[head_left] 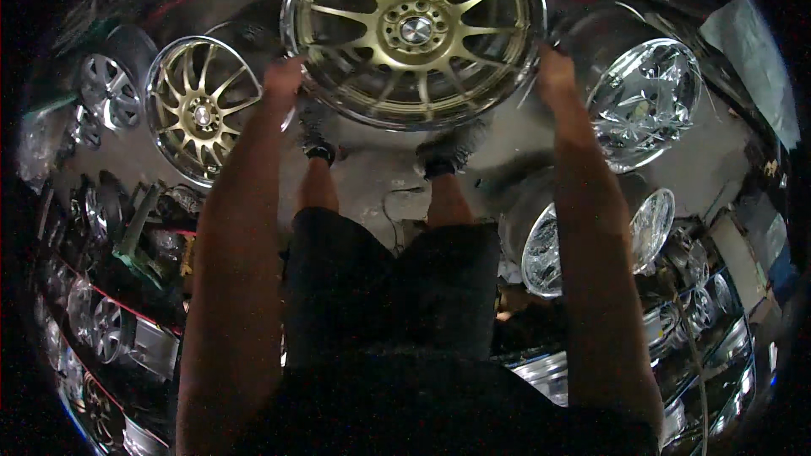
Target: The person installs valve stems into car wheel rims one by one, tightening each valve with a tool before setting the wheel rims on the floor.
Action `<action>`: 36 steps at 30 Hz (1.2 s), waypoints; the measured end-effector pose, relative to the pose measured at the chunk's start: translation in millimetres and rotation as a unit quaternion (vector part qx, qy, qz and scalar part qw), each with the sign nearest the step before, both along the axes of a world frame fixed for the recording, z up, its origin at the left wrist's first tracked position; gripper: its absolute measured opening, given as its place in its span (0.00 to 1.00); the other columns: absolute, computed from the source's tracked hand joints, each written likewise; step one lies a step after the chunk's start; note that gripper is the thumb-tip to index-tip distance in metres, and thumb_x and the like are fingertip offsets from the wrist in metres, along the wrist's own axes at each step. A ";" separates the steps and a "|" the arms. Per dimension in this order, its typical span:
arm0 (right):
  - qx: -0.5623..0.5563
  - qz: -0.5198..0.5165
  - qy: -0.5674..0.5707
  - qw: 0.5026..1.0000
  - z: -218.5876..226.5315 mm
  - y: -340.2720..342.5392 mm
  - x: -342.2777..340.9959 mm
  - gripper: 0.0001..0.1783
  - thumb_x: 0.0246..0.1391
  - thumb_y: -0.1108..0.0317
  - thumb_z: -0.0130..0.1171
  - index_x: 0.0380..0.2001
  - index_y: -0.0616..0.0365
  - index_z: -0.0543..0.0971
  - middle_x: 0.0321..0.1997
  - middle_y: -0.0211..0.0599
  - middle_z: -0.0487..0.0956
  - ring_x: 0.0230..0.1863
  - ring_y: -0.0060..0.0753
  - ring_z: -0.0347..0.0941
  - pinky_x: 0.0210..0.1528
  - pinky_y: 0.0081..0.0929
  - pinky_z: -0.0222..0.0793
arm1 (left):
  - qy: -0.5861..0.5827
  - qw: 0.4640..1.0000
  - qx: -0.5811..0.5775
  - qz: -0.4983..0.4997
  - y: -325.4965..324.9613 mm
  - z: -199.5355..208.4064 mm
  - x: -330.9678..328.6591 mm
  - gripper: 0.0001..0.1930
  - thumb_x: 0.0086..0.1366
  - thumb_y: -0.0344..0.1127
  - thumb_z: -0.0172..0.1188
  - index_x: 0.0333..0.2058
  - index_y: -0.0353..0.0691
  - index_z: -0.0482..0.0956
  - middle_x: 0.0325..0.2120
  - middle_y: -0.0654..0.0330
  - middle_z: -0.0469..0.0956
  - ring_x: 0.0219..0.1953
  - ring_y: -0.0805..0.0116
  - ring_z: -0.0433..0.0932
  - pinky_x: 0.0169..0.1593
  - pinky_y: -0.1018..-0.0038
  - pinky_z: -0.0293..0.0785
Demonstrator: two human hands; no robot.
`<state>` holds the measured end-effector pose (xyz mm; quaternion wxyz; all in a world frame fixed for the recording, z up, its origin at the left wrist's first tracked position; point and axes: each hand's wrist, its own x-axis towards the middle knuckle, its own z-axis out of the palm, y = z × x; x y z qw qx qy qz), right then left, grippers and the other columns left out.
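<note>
A gold multi-spoke wheel rim (407,57) with a polished chrome lip is held up in front of me, its face turned toward me. My left hand (284,83) grips its lower left edge, and my right hand (555,72) grips the edge on the right. Both hands are closed on the lip, their fingertips mostly hidden behind it. Below and left of my left hand, a second gold rim (203,116) of like pattern stands on the floor. A chrome rim (646,101) wrapped in clear plastic stands to the right of my right hand.
More plastic-wrapped chrome rims (541,245) stand by my right forearm. At the far left is a silver rim (110,89). Shelves with several rims (106,329) line the lower left and lower right. A green metal piece (135,245) juts out at left. My feet stand on grey floor (372,177).
</note>
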<state>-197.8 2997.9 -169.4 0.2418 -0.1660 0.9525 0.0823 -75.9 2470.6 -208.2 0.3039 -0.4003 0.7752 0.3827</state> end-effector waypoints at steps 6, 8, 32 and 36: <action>-0.450 -0.458 -0.174 0.746 13.5 0.2 152.5 0.22 0.55 0.66 0.53 0.54 0.54 0.73 0.54 0.41 0.76 0.55 0.42 0.72 0.46 0.35 0.72 | 0.130 0.974 -0.164 0.088 33.9 95.9 -80.8 0.22 0.59 0.43 0.60 0.48 0.36 0.78 0.43 0.48 0.80 0.44 0.54 0.79 0.48 0.65 0.73; -0.433 -0.424 -0.210 0.767 35.3 -4.2 189.6 0.19 0.57 0.63 0.53 0.51 0.53 0.74 0.57 0.39 0.74 0.57 0.44 0.70 0.47 0.38 0.71 | 0.262 0.949 -0.174 -0.029 69.1 117.5 -85.9 0.21 0.58 0.41 0.61 0.47 0.36 0.78 0.43 0.48 0.80 0.46 0.52 0.79 0.50 0.65 0.73; -0.136 -0.182 -0.273 0.935 181.1 -79.6 311.9 0.25 0.58 0.52 0.48 0.44 0.65 0.74 0.44 0.55 0.78 0.47 0.55 0.74 0.51 0.46 0.70 | 0.306 0.890 0.300 0.157 180.6 -52.3 -174.7 0.35 0.61 0.15 0.51 0.67 0.46 0.57 0.41 0.55 0.72 0.29 0.65 0.66 0.45 0.65 0.72; -0.135 -0.224 -0.341 0.903 180.0 -79.9 304.7 0.27 0.59 0.51 0.46 0.47 0.66 0.74 0.46 0.56 0.77 0.49 0.56 0.73 0.54 0.45 0.69 | 0.348 0.690 0.567 0.286 181.0 -46.2 -166.1 0.40 0.57 0.10 0.49 0.67 0.47 0.56 0.45 0.53 0.73 0.22 0.66 0.62 0.27 0.73 0.66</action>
